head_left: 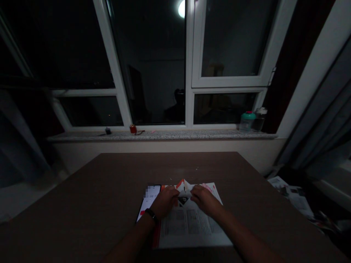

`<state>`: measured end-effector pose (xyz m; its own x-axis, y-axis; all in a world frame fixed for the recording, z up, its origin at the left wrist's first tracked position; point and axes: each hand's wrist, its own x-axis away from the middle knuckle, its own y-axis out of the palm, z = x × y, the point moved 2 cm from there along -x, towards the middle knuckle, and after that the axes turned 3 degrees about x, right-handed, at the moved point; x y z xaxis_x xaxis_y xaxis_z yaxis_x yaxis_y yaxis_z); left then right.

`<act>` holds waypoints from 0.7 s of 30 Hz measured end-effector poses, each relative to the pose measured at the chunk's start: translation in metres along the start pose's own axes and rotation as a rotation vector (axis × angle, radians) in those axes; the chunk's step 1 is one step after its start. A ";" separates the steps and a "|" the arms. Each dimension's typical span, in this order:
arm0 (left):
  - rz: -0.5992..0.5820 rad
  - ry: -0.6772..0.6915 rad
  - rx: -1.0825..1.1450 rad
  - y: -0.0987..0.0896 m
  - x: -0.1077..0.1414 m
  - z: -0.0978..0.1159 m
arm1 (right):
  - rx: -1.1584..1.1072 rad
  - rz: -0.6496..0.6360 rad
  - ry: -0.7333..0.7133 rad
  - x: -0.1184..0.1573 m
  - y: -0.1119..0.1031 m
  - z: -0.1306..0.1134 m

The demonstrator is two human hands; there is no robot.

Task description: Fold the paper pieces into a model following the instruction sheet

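A printed paper sheet (189, 226) with grey text blocks and red and orange edges lies on the brown wooden table (82, 204), its far part folded up into peaks. My left hand (164, 202) and my right hand (204, 200) both grip the folded part from either side, fingertips close together. A smartphone (148, 202) with a lit screen lies partly under the sheet and my left hand. A black band (151, 214) circles my left wrist.
Behind the table stands a stone windowsill (161, 135) holding a teal-lidded bottle (248, 121), a small red object (133, 129) and a small dark object (108, 130). Loose papers (290, 195) lie low on the right, beside a grey curtain (320, 120).
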<state>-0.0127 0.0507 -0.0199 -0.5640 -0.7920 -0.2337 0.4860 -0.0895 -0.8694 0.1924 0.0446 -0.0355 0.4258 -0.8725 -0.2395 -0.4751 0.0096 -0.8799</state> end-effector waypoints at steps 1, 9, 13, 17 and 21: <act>-0.008 0.003 0.005 -0.001 -0.001 0.000 | 0.000 -0.002 -0.003 0.000 -0.001 0.000; -0.059 0.055 0.024 -0.007 -0.002 -0.001 | -0.043 0.005 -0.095 0.004 -0.009 -0.002; -0.052 0.059 0.013 -0.006 0.000 -0.003 | -0.041 0.014 -0.097 0.004 -0.009 -0.002; -0.049 0.088 0.003 -0.006 0.002 -0.001 | -0.038 -0.002 -0.092 0.005 -0.011 -0.004; -0.078 0.158 -0.025 -0.005 0.001 0.003 | -0.037 -0.005 -0.105 0.006 -0.012 -0.003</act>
<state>-0.0133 0.0485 -0.0143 -0.6980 -0.6785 -0.2290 0.4213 -0.1305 -0.8975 0.1979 0.0378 -0.0251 0.5062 -0.8162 -0.2784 -0.4997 -0.0146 -0.8661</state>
